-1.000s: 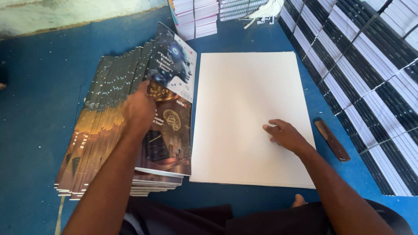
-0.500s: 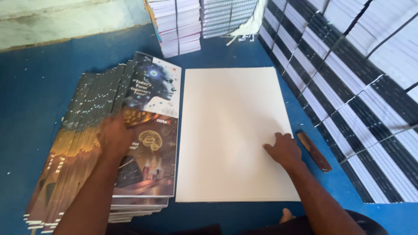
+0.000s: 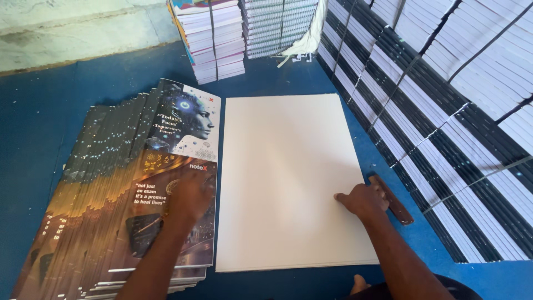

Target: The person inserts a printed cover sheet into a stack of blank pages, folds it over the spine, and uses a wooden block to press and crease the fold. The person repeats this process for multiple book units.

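At the near edge of the blue floor (image 3: 39,111) two bare forearms reach in from below. The left hand (image 3: 190,194) lies palm-down with spread fingers on the top printed cover (image 3: 177,183) of a fanned stack of covers (image 3: 94,205); it presses flat and grips nothing. That stack fills the near left of the floor, its sheets stepped off to the left, dark and orange in the lower half and white with a head illustration in the upper.

Just to its right, almost touching it, lies the stack of blank white sheets (image 3: 283,178), squared and flat. The right hand (image 3: 363,199) rests on this stack's right edge with fingers curled loosely; whether it pinches a sheet cannot be told. Just beside that hand, on the floor, lies a narrow brown wooden strip (image 3: 395,201).

Along the right edge stand strapped rows of bound books (image 3: 444,128), spines alternating black and white. At the far edge sit two more strapped piles of books (image 3: 244,30), with a white cloth (image 3: 308,41) wedged beside them, and a pale wall (image 3: 66,28) at the far left.
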